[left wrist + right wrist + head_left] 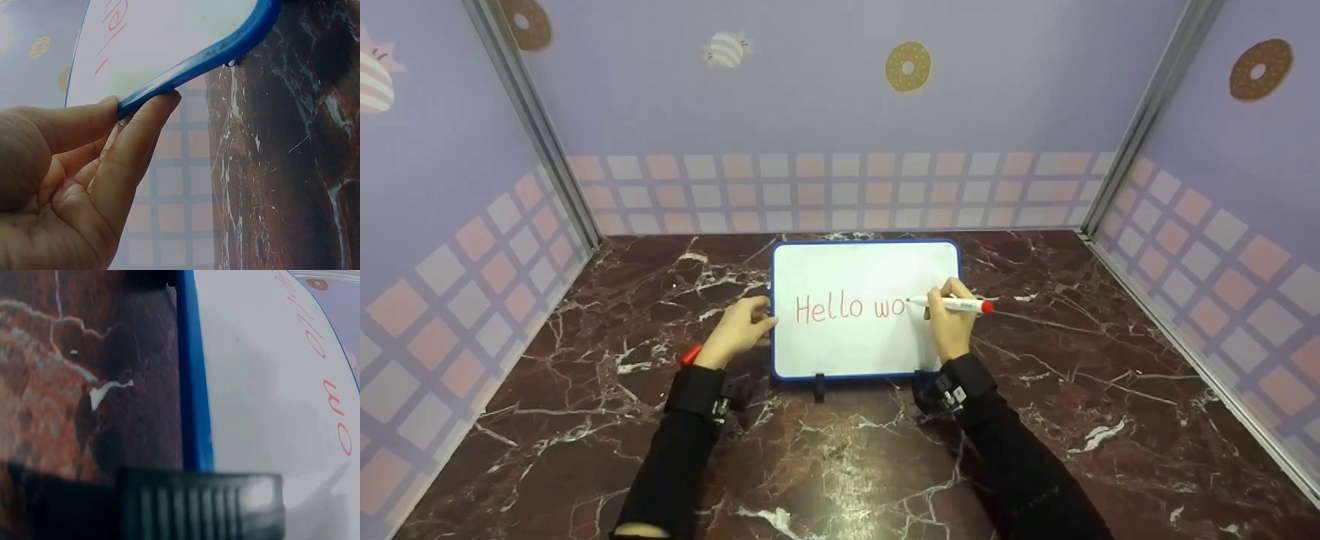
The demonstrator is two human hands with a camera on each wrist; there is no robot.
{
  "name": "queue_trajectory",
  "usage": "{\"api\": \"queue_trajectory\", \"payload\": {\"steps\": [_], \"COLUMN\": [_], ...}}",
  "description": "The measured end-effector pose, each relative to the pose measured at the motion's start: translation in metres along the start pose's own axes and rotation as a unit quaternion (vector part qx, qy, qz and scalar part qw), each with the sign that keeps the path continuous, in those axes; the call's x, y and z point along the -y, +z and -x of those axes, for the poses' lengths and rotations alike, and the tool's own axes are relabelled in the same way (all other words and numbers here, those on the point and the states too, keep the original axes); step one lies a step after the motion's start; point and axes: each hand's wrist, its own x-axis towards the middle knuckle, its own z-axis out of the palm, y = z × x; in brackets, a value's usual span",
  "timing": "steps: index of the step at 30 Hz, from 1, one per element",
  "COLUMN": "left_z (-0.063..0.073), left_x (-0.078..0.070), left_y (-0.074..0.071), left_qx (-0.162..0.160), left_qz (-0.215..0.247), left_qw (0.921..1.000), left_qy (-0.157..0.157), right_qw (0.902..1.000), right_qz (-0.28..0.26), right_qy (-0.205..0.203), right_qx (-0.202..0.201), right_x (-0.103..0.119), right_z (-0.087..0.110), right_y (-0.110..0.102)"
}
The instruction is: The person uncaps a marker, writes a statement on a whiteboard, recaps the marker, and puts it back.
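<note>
A blue-framed whiteboard [847, 345] stands tilted back on the table, with "Hello wo" in red writing [829, 307] across its middle. My left hand [739, 328] pinches the board's left edge between thumb and fingers; the left wrist view shows this grip on the blue frame [185, 76] closely. A white marker [964, 304] with a red end is held in my right hand [952, 322], its tip at the board just right of the "o". In the right wrist view the hand and marker are out of sight; the lettering [332, 396] shows at the right.
Black stand feet [820, 388] hold the board's lower edge. A small red object [691, 354] lies partly hidden behind the left wrist. The dark red marbled table [840, 465] is enclosed by patterned panels [810, 112] at the back and sides.
</note>
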Motion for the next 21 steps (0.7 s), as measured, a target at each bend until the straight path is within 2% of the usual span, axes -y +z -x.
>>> {"api": "queue_trajectory", "payload": {"steps": [11,21], "left_z": [0.0,-0.0002], "left_x": [-0.0003,0.0005], "left_y": [-0.0014,-0.0017], "left_qx": [0.011,0.006], "left_qz": [0.017,0.004], "left_qw": [0.9998,1.0], "left_qy": [-0.006,0.002], "right_qw": [0.9999,0.9996], "right_qz": [0.011,0.022], "right_qy": [0.001,-0.016], "right_qx": [-0.004,0.01], "right_x": [-0.0038,-0.0044], "right_z": [-0.0009,-0.0006], "right_y": [-0.0005,-0.005]}}
